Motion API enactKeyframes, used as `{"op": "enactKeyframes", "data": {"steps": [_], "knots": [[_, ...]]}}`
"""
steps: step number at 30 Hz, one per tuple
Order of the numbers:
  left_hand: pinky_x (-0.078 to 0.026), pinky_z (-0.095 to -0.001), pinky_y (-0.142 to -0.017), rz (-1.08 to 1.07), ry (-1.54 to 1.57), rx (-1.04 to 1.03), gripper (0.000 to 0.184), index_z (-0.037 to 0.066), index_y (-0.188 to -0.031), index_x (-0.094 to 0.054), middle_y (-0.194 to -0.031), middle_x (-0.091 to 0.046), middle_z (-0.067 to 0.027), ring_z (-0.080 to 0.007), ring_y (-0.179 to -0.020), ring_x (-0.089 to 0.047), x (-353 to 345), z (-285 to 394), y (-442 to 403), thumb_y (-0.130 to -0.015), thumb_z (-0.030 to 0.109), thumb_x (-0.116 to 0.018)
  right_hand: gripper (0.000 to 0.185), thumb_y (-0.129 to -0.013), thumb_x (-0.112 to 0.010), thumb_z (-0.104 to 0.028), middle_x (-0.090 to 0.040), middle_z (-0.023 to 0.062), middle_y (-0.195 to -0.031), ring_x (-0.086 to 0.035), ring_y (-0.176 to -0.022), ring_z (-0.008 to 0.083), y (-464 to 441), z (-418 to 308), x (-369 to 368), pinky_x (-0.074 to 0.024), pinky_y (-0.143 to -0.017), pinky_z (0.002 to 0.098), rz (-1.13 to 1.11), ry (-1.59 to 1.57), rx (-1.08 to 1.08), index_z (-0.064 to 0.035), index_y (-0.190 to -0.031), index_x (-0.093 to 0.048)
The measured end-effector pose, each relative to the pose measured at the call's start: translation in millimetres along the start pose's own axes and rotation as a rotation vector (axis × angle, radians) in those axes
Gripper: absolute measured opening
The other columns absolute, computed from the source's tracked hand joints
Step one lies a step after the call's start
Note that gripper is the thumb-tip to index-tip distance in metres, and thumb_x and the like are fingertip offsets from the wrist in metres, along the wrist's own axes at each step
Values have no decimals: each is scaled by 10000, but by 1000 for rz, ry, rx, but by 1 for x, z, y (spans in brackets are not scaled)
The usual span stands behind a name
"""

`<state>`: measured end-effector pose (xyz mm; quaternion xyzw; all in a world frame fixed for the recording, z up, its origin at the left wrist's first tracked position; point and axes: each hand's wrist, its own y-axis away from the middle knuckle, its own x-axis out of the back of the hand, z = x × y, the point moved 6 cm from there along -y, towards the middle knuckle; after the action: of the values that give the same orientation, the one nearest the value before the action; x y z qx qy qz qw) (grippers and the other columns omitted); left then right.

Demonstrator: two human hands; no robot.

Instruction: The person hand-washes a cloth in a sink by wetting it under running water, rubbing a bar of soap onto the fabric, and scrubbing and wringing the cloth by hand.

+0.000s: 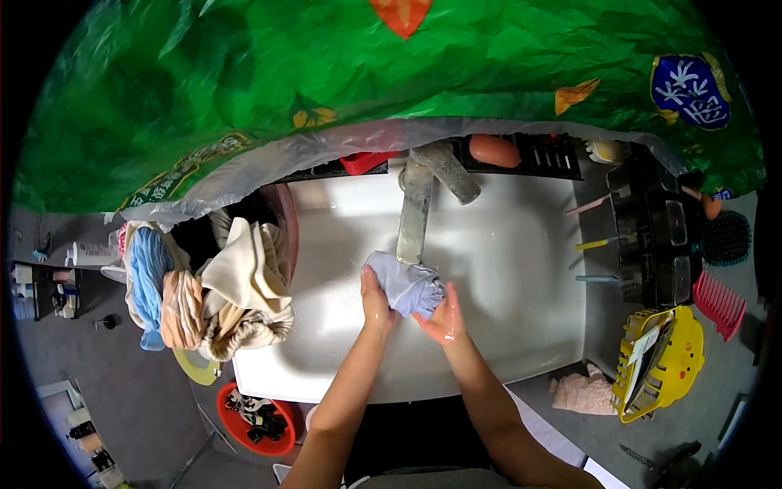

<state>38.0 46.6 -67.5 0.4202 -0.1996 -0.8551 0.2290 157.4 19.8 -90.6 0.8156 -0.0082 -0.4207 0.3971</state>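
Note:
A wet, bunched light-blue cloth (403, 285) is held between my two hands just below the end of the faucet (414, 212), over the white sink (521, 244). My left hand (376, 300) grips the cloth's left side. On the right, my right hand (444, 316) has its fingers at the gathered lower end of the cloth, and its palm looks wet. Part of each hand's fingers is hidden behind the fabric.
Piled clothes (244, 269) fill a basin at the sink's left edge. Below stands a red basin (285, 420) with small items. A green plastic sheet (326, 73) hangs across the top. At right are a black toothbrush holder (652, 236), pink comb (718, 306) and yellow basket (680, 359).

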Motion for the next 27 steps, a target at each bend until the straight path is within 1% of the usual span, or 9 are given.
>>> {"op": "enactKeyframes", "data": {"steps": [1,4,7,10,13,16,19,22,27], "knots": [[-407,-380,-862,-7,27,-16,472,69,-1191,-367,-1132,-480,-101,-241,-1011,-496,-1,-2,1,-886,427,-331,702,-753,-364,-647,-433,31,-1226,-378,-1143,198,-4,2,5,-263,-956,378,20,113,53,-133,-1231,-384],[-402,-380,-866,-26,26,-41,482,69,-1217,-342,-1146,-468,-104,-243,-1021,-488,-15,4,13,-889,423,-327,616,-788,-392,-580,-447,29,-1207,-377,-1138,190,-6,10,-6,-278,-943,374,13,-102,-95,-137,-1216,-401],[-394,-377,-872,-56,90,18,499,66,-1235,-328,-1161,-456,-109,-237,-1036,-475,-11,-6,11,-889,426,-327,504,-818,-432,-485,-462,30,-1188,-416,-1093,192,6,26,-24,-324,-910,366,-146,-319,-399,-137,-1184,-432],[-373,-370,-890,-75,75,-24,498,47,-1230,-339,-1163,-455,-107,-224,-1047,-463,-23,4,21,-894,414,-323,448,-817,-484,-410,-472,33,-1171,-449,-1048,196,18,19,-53,-358,-879,351,-265,-336,-386,-128,-1163,-451],[-348,-360,-911,-54,-70,-183,473,30,-1198,-377,-1148,-469,-97,-212,-1049,-458,-16,16,22,-900,394,-323,431,-810,-513,-358,-488,38,-1151,-476,-1013,193,-6,6,-10,-370,-868,327,-1,-143,-30,-113,-1160,-454],[-319,-355,-933,-55,-191,-211,444,20,-1169,-404,-1135,-481,-83,-205,-1060,-448,7,16,15,-908,369,-319,400,-797,-545,-281,-513,41,-1114,-480,-1021,182,1,-22,-17,-370,-874,314,17,-123,50,-102,-1144,-459],[-376,-337,-887,-117,31,-91,396,32,-1153,-423,-1130,-488,-79,-194,-1042,-468,3,13,17,-907,333,-344,366,-790,-553,-217,-531,41,-1082,-485,-1025,174,17,-36,-38,-382,-873,313,-111,-184,-35,-89,-1122,-466],[-449,-310,-807,-147,24,64,313,77,-1191,-397,-1140,-482,-76,-177,-1002,-501,7,1,15,-893,169,-376,356,-774,-561,-146,-534,40,-1073,-487,-1027,175,14,-40,-23,-389,-875,316,-116,-131,12,-80,-1112,-471],[-495,-302,-725,-19,-62,-34,542,150,-1245,-337,-1141,-475,-47,-163,-941,-531,-1,9,30,-755,-81,-344,324,-751,-564,-71,-544,57,-1051,-510,-989,176,13,-49,-12,-399,-867,303,-80,-179,105,-46,-1066,-495]]}}
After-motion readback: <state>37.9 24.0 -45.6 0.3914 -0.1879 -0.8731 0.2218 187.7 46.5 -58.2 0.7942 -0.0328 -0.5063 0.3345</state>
